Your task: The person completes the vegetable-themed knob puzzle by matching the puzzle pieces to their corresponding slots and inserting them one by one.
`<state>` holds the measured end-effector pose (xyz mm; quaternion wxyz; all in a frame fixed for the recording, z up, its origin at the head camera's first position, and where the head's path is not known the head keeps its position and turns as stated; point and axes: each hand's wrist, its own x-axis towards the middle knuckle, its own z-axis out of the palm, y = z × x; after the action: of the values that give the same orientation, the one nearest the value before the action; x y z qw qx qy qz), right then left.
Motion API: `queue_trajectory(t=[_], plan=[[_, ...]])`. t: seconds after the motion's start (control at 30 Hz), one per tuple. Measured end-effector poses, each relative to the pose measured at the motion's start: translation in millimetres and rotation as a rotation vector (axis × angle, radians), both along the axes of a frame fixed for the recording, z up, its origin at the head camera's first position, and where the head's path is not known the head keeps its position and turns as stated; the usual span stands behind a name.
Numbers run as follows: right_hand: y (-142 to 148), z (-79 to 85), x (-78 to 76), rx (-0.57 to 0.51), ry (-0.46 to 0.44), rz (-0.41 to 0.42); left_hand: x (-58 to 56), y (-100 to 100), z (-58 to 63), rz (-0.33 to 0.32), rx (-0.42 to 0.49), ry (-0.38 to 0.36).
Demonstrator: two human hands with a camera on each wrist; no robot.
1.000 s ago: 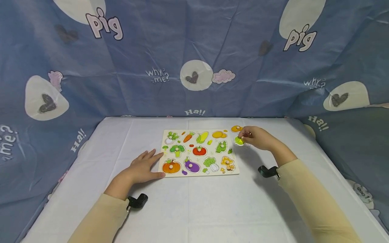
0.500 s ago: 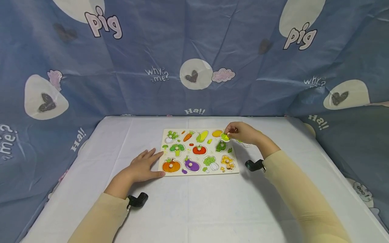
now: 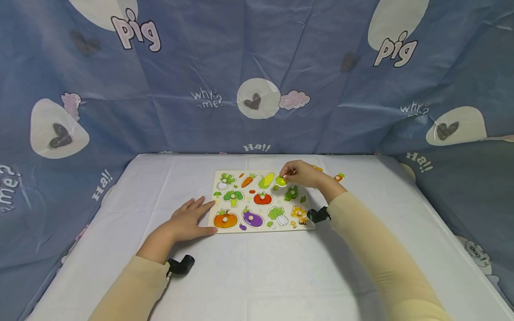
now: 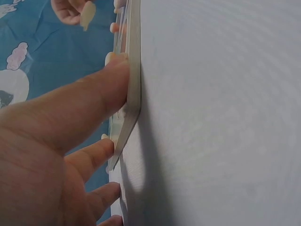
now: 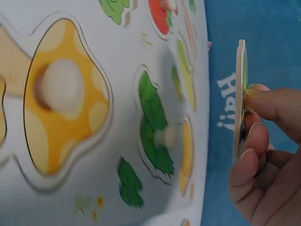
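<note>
The vegetable puzzle board (image 3: 278, 198) is touched at its left edge by the left hand (image 3: 189, 223), its fingers spread wide. Above the board's far right part, a green piece (image 3: 279, 181) is pinched between thumb and fingertips of the right hand (image 3: 301, 174).

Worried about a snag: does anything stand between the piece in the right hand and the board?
Nothing visible does. The right hand holds the green piece above the board, and the left wrist view shows open space between piece and board. The left hand is away at the board's left edge.
</note>
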<state>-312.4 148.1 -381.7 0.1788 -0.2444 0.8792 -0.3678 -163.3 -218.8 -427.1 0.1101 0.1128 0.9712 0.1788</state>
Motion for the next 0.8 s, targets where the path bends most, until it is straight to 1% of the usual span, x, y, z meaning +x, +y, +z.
queue_trajectory(t=[0.13,0.3,0.57,0.8], plan=[[-9,-7.3,-2.7,-0.006,-0.012,0.014,0.1,1,0.3,-0.003,0.003,-0.001],[-20,-14.0,-6.3,-0.003,-0.002,0.027,-0.4,1,-0.5,0.001,-0.002,-0.003],[-36,-19.7,-12.8,-0.003,-0.012,0.026,-1.7,1,-0.9,0.001,-0.006,0.0],[-45,-26.1,-17.0,0.018,-0.02,0.02,0.1,1,0.9,-0.001,-0.004,-0.008]])
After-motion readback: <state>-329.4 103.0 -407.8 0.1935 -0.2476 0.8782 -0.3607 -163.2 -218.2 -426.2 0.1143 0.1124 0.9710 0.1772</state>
